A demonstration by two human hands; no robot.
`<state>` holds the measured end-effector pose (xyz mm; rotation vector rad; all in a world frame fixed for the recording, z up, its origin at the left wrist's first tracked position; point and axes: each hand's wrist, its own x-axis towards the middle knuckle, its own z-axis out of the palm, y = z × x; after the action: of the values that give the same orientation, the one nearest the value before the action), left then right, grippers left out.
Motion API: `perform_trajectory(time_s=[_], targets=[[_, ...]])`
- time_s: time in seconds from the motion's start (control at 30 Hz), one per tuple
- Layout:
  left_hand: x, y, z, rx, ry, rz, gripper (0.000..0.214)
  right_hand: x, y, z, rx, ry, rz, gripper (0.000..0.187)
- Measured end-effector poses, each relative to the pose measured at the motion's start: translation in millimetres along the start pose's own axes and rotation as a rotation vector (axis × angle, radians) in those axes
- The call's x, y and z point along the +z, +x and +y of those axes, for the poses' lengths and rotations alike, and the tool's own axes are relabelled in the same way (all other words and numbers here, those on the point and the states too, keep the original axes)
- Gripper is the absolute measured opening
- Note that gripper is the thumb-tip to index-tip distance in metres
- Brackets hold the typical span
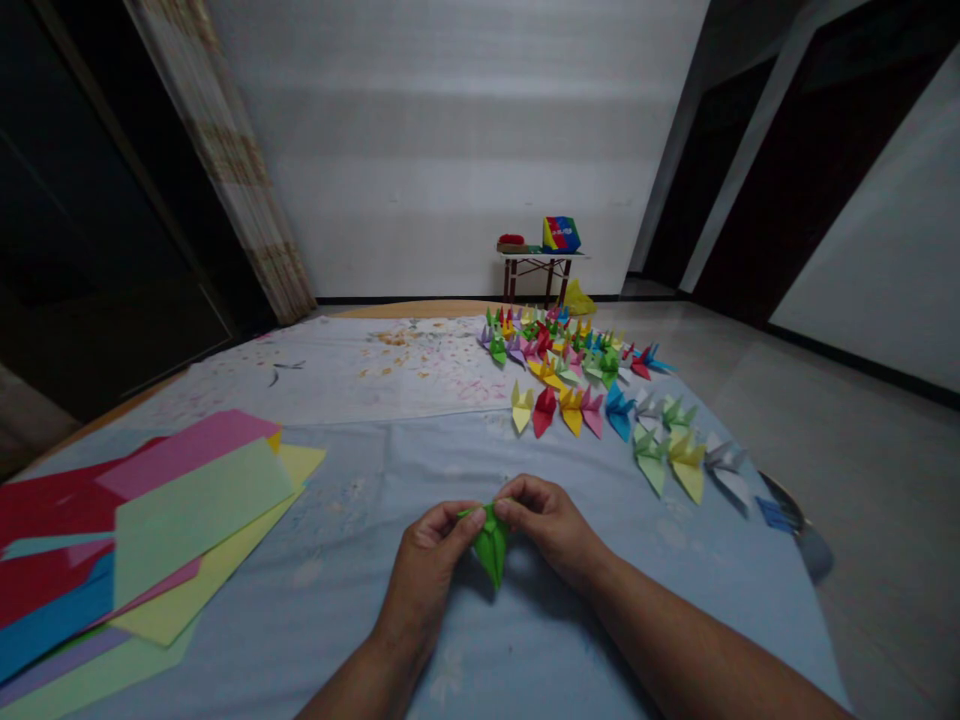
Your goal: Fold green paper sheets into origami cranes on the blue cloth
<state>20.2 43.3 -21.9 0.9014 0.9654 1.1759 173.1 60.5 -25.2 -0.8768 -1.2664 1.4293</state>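
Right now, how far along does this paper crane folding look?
Done: many folded cranes stand in rows beyond the hands. In hand: a green crane, pinched between the left hand and right hand. Left: a pile of coloured paper sheets lies flat and unfolded to the left, though how many sheets it holds can't be told from here.

Free blue cloth (420, 470) ahead, paper stack (187, 520) left

Bright green paper crane (491, 545), pale blue cloth (570, 640) with faint white flowers
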Motion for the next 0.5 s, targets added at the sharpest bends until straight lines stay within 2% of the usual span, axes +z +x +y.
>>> perform_trajectory(time_s=[0.2,0.4,0.5], targets=[[2.8,-1.0,3.5,0.006,-0.028,-0.043,0.025,-0.1,1.0,0.6,-0.015,-0.014,0.028,0.03],[3.6,-1.1,3.1,0.0,-0.096,-0.024,0.025,0.4,2.6,0.8,-0.023,-0.025,0.05,0.03],[3.7,-1.0,3.6,-0.041,-0.175,-0.008,0.033,-0.2,3.2,1.3,-0.031,-0.041,0.068,0.03]])
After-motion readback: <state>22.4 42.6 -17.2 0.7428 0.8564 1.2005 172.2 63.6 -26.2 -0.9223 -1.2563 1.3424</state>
